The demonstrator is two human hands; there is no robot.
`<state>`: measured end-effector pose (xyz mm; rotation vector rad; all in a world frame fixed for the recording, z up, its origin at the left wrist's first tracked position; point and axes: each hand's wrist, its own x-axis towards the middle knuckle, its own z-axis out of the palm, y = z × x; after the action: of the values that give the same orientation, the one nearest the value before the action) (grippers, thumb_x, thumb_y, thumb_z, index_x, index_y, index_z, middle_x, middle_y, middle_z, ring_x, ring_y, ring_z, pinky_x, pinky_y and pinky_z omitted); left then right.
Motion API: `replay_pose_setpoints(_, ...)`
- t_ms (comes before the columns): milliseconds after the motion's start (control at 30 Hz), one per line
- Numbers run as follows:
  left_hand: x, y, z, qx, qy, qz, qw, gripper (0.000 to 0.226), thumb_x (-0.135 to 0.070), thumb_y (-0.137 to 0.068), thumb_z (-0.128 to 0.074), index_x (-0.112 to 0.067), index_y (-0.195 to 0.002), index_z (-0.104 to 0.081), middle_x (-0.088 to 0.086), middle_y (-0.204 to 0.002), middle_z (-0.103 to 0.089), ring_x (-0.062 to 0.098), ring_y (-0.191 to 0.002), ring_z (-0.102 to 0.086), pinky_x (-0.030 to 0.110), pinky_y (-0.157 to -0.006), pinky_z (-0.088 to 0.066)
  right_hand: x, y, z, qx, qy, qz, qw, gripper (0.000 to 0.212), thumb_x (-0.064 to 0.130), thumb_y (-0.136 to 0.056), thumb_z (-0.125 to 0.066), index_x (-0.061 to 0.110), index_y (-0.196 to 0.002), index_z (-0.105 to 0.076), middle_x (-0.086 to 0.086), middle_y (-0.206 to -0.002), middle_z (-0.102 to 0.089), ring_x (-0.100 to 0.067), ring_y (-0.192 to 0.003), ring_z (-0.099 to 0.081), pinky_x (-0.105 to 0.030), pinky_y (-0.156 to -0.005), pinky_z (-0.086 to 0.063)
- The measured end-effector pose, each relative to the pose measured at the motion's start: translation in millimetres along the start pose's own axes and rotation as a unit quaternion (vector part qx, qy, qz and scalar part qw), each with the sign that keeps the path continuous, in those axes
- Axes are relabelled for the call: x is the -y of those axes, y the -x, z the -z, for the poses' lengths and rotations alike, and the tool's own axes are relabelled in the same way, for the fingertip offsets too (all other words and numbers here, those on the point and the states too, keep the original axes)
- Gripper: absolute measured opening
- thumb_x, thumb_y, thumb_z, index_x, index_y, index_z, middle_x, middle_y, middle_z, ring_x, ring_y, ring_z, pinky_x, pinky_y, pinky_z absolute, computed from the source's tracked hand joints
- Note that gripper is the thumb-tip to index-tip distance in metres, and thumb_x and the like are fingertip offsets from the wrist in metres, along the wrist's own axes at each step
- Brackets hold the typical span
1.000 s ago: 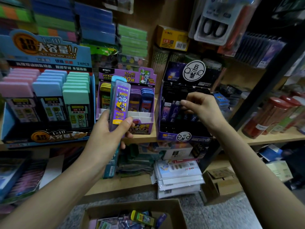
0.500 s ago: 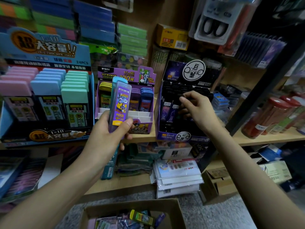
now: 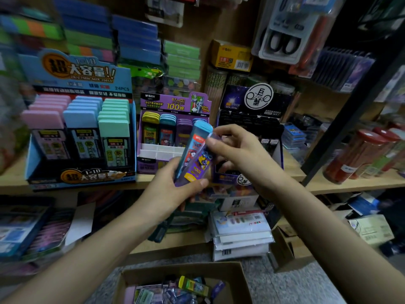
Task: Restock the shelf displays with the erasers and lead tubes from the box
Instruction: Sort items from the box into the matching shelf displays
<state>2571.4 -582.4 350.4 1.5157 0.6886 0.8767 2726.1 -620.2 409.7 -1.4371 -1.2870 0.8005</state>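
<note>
Head view: the left grip (image 3: 173, 194) is clamped round the lower ends of two lead tubes held side by side and tilted, tops leaning to the right: a blue-capped tube (image 3: 200, 130) and, just to its right and touching it, a purple tube (image 3: 198, 170) with a cartoon label. The thumb lies across the bottom of the purple one. The right grip (image 3: 241, 150) meets them from the right, its fingertips (image 3: 211, 140) closed in a pinch on the clear top end of the purple tube, the other fingers curled behind.

Both tubes hang in the air in front of the purple display (image 3: 175, 104), which stands on the wooden shelf (image 3: 328, 183). Its back rows hold yellow, blue and purple tubes upright; the white front dividers (image 3: 157, 150) show bare. Just left of it stands a blue display (image 3: 76, 73) with three columns of pastel-capped cases, pink, blue and green. Just right of it, partly hidden behind the right grip, stands a black display (image 3: 252, 99) with a round white logo on its header.

Red-lidded jars (image 3: 361, 154) lie further right along the shelf. A scissors pack (image 3: 282, 40) hangs above. On the lower shelf lies a stack of white packets (image 3: 241, 235). At the bottom edge the cardboard box (image 3: 237, 275) sits open on the floor, with mixed tubes and small packs inside, blurred
</note>
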Motion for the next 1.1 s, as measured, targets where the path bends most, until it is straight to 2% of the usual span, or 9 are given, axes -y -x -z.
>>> replay_pose_setpoints(100,-3.7,4.8,-1.8,-0.005,0.013,-0.008,1.000,0.028,-0.011,-0.078,-0.072,-0.019,-0.100,-0.057,-0.005,-0.066,-0.064,0.006,-0.050,-0.054,0.020,-0.036,-0.039,-0.3,3.1,0.7,-0.015,-0.053,-0.019,0.998,0.011,0.007,-0.087,-0.063,0.011,-0.095,-0.056,0.004,-0.065,-0.064,-0.006,-0.051,-0.057,-0.021,-0.049,-0.048)
replay_pose_setpoints(233,-11.7,4.3,8.5,-0.102,0.034,-0.043,0.993,0.027,-0.018,-0.074,-0.074,-0.022,-0.096,-0.058,-0.011,-0.072,-0.069,0.002,-0.054,-0.056,0.018,-0.038,-0.040,-5.6,9.8,3.6,-0.026,-0.136,-0.070,0.988,0.006,0.008,-0.086,-0.063,0.009,-0.088,-0.057,-0.005,-0.071,-0.062,-0.009,-0.052,-0.058,-0.020,-0.051,-0.052)
replay_pose_setpoints(400,-19.6,-1.4,24.4,-0.158,0.063,-0.083,0.982,0.022,-0.011,-0.077,-0.072,-0.024,-0.084,-0.056,-0.010,-0.061,-0.063,0.003,-0.050,-0.054,0.018,-0.036,-0.038,-14.8,27.6,-10.5,0.050,-0.106,-0.104,0.988,0.013,-0.001,-0.082,-0.064,0.006,-0.092,-0.058,-0.012,-0.076,-0.065,-0.022,-0.063,-0.060,-0.035,-0.066,-0.047)
replay_pose_setpoints(533,-19.9,0.2,24.3,-0.147,0.059,-0.071,0.985,0.022,-0.012,-0.074,-0.074,-0.022,-0.083,-0.057,-0.009,-0.057,-0.062,0.003,-0.047,-0.053,0.016,-0.036,-0.035,-14.5,36.6,-24.0,0.136,-0.043,-0.086,0.986,0.007,0.006,-0.087,-0.062,0.011,-0.090,-0.059,0.002,-0.070,-0.065,-0.006,-0.064,-0.058,-0.018,-0.064,-0.046)
replay_pose_setpoints(633,-20.1,4.2,21.5,-0.115,0.052,-0.052,0.991,0.020,-0.016,-0.075,-0.074,-0.023,-0.086,-0.059,-0.010,-0.056,-0.062,0.002,-0.045,-0.052,0.014,-0.036,-0.035,-7.9,31.0,-29.2,0.076,-0.065,-0.058,0.993,0.010,0.018,-0.092,-0.056,0.010,-0.095,-0.062,0.001,-0.077,-0.062,-0.005,-0.065,-0.056,-0.020,-0.061,-0.044)
replay_pose_setpoints(767,-21.8,8.2,18.7,-0.092,0.044,-0.040,0.994,0.019,-0.016,-0.078,-0.072,-0.025,-0.090,-0.061,-0.011,-0.063,-0.068,0.000,-0.050,-0.060,0.013,-0.038,-0.039,2.7,17.0,-31.8,0.032,-0.061,-0.004,0.998,0.006,0.015,-0.090,-0.059,0.010,-0.094,-0.062,-0.010,-0.081,-0.058,-0.009,-0.063,-0.055,-0.017,-0.053,-0.043)
replay_pose_setpoints(867,-22.9,8.2,24.0,-0.121,0.040,-0.047,0.991,0.005,-0.024,-0.087,-0.062,-0.023,-0.090,-0.058,-0.009,-0.061,-0.063,-0.001,-0.045,-0.052,0.014,-0.038,-0.037,9.6,1.2,-27.3,0.007,-0.006,0.039,0.999,0.007,0.009,-0.087,-0.063,0.009,-0.094,-0.063,-0.014,-0.082,-0.059,-0.015,-0.067,-0.055,-0.021,-0.054,-0.042)
replay_pose_setpoints(1000,-27.1,3.8,38.9,-0.169,0.053,-0.043,0.983,0.011,-0.030,-0.092,-0.053,-0.020,-0.089,-0.054,-0.013,-0.063,-0.060,0.001,-0.046,-0.049,0.017,-0.037,-0.036,13.9,-24.1,-14.5,-0.094,0.010,0.099,0.991,0.012,0.005,-0.086,-0.064,0.004,-0.098,-0.061,-0.016,-0.081,-0.063,-0.017,-0.068,-0.061,-0.023,-0.059,-0.053)
replay_pose_setpoints(1100,-28.8,2.0,45.3,-0.176,0.065,-0.034,0.982,0.009,-0.028,-0.092,-0.054,-0.020,-0.089,-0.054,-0.010,-0.067,-0.058,0.002,-0.046,-0.048,0.016,-0.037,-0.035,8.5,-40.0,-10.4,-0.144,0.030,0.137,0.980,0.012,0.004,-0.085,-0.065,0.015,-0.089,-0.060,-0.012,-0.081,-0.063,-0.018,-0.075,-0.062,-0.025,-0.062,-0.056)
